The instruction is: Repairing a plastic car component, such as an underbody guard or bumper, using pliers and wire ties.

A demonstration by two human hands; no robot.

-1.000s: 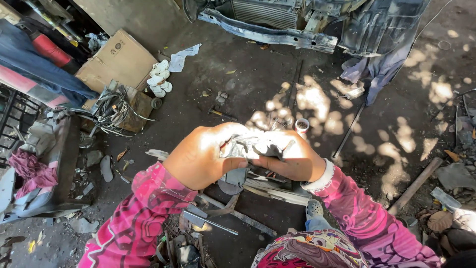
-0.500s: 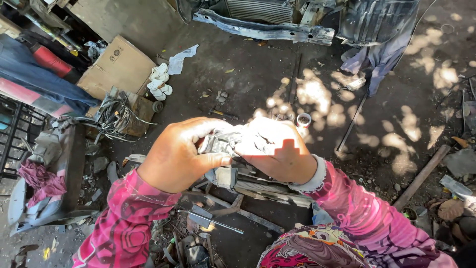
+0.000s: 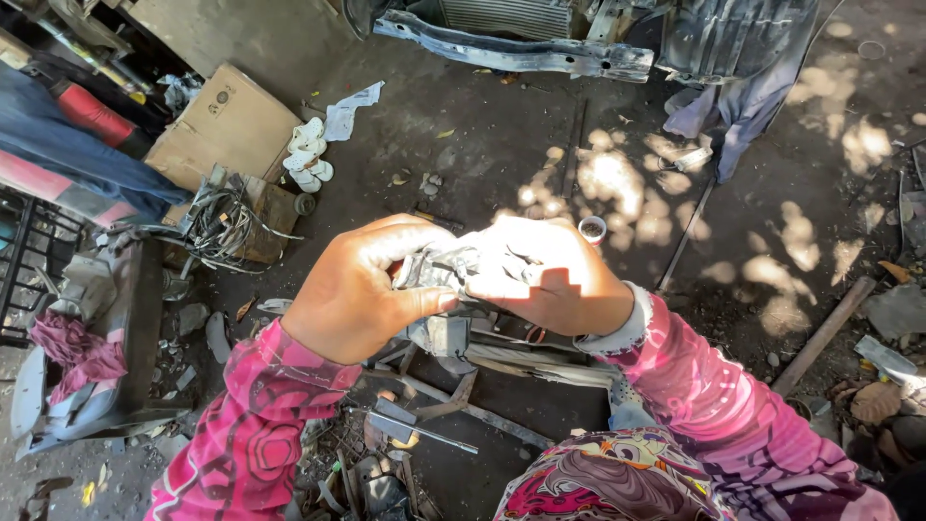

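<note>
I counted 2 hands, 1 grey metal part (image 3: 439,270) between them, 1 cardboard box (image 3: 224,125) up and to the left of the hands, 1 tangle of wires (image 3: 224,227) just left of the left hand, and 1 small white cup (image 3: 592,229) on the ground just beyond the right hand. A stack of white cups (image 3: 307,159) lay beside the box; I could not count them. 1 dark red rag (image 3: 79,349) sat far left on a grey panel (image 3: 96,338), and 1 wooden stick (image 3: 820,336) lay off to the right.

My left hand (image 3: 362,289) was curled, thumb pressed along the part's near edge and fingers wrapped over its top. My right hand (image 3: 550,275) was closed over the part's other end, fingers folded down onto it. The 2 hands nearly met, with the part clamped between them, above scrap metal strips (image 3: 434,425) on the ground.

Compared with 0.5 s before, the hands sat in much the same grip on the part, a little lower in the view, and the left thumb showed more clearly across the part.
</note>
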